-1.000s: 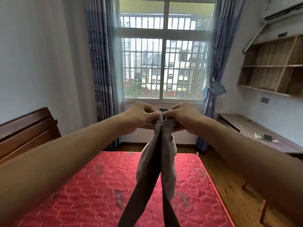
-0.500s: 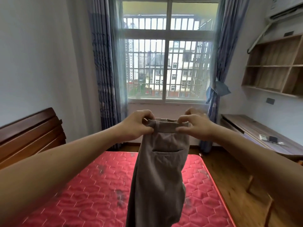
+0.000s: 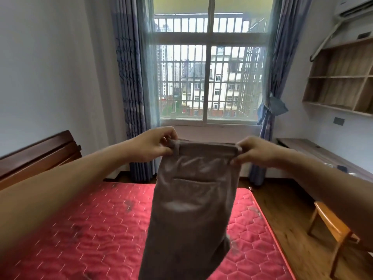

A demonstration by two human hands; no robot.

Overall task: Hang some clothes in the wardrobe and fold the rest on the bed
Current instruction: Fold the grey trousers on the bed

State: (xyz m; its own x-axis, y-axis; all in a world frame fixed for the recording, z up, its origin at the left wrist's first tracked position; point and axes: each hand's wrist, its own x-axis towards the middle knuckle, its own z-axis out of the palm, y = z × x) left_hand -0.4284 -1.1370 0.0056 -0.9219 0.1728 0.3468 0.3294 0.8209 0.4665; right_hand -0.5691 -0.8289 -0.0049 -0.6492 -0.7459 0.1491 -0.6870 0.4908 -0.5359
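A moment ago the two hands were close together and the grey trousers (image 3: 193, 209) hung in a thin, bunched strip. Now the hands have moved apart, so the top band (image 3: 205, 147) is pulled out flat between them, in the middle of the frame. The left hand (image 3: 154, 144) pinches the left end of the band with its fingers curled round the cloth. The right hand (image 3: 256, 152) pinches the right end the same way. The trousers hang down in the air over the red bed (image 3: 90, 229), and a pocket (image 3: 193, 181) shows on the side we see. I think this means the trousers are now spread out and straight, ready to be laid on the bed and folded, or taken to be hung up. No fold has been made yet. Some things are hard to see. The legs of the trousers run off the bottom edge of the frame, so I cannot tell if they touch the bed. The fingertips behind the band are hidden by the cloth. There is no wardrobe in the picture, and no other clothes. Some small things lie on the desk (image 3: 314, 150) at the right edge, but they are too little and blurry to name.
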